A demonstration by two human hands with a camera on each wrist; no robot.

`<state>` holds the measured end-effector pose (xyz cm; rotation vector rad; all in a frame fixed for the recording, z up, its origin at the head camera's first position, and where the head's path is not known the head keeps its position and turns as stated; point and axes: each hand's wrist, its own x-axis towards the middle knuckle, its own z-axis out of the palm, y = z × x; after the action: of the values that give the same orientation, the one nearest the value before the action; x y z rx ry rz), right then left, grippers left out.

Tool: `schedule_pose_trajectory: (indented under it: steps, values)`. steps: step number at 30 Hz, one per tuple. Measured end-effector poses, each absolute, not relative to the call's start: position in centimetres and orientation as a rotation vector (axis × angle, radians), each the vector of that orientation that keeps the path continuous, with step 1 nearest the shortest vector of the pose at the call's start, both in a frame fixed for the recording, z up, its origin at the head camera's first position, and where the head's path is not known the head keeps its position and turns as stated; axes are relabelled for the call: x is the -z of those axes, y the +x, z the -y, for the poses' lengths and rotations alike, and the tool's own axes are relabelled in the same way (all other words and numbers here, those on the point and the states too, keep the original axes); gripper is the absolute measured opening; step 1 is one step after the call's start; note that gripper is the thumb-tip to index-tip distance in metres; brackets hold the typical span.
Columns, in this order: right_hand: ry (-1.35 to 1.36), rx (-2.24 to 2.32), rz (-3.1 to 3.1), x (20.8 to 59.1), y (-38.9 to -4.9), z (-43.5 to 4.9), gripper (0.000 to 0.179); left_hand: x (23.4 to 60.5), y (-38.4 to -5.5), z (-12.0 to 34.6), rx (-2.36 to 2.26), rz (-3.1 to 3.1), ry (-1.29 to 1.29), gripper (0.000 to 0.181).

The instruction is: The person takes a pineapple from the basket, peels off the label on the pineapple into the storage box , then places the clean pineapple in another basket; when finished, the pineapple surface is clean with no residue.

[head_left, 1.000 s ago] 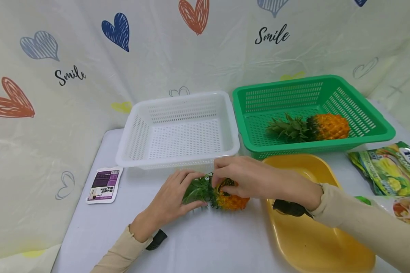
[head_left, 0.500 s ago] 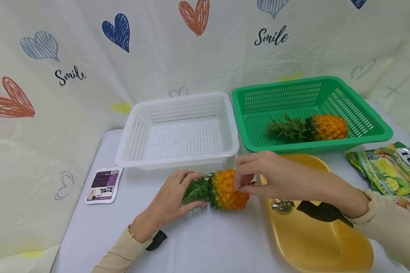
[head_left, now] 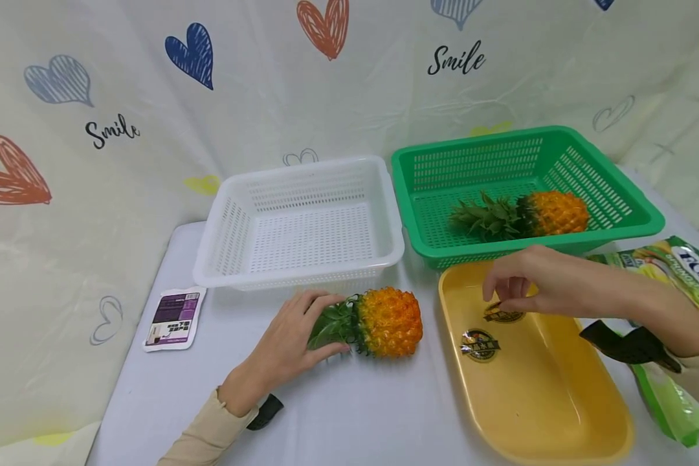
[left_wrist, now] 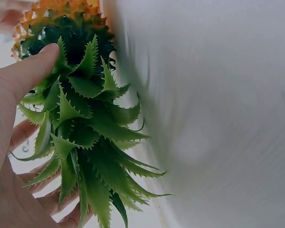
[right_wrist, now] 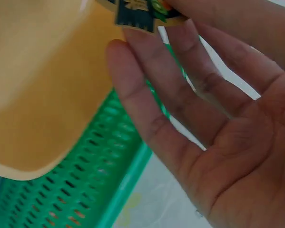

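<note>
A small orange pineapple (head_left: 391, 322) with a green crown (left_wrist: 92, 123) lies on its side on the white-covered table. My left hand (head_left: 288, 333) grips the crown, thumb on the near side and fingers behind the leaves in the left wrist view. Over the far end of a yellow tray (head_left: 530, 395), my right hand (head_left: 521, 281) pinches a dark and gold sticker (right_wrist: 136, 13) between thumb and fingertips. A similar round sticker (head_left: 479, 345) lies in the tray near its left wall.
A white basket (head_left: 297, 275) stands behind the pineapple. Right of it, a green basket (head_left: 437, 252) holds another pineapple (head_left: 553, 212). Printed bags (head_left: 690, 268) lie at the right, and a small purple-and-white packet (head_left: 175, 318) at the left. A heart-patterned sheet hangs behind.
My right hand has pulled a sticker away from the pineapple and carried it right, over the yellow tray. The left hand and the pineapple have stayed in place.
</note>
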<state>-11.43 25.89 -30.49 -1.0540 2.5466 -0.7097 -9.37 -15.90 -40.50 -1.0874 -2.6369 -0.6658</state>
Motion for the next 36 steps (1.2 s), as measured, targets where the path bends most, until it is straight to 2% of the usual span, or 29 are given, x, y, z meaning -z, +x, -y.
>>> schedule_pose_trajectory:
  steps: [10, 20, 36]
  values:
    - [-1.014, 0.653, -2.417, 33.6, -12.4, -27.1, 0.029, 40.5, -9.4, 15.9, 0.666, 2.634, -1.089, 0.075]
    - [-0.913, 0.505, -2.460, 34.5, -12.8, -26.7, 0.029, 40.5, -9.4, 15.9, 0.669, 2.643, -1.082, 0.074]
    - [-0.845, 0.356, -2.579, 36.3, -12.8, -26.1, 0.045, 40.6, -9.4, 16.0, 0.667, 2.659, -1.079, 0.074]
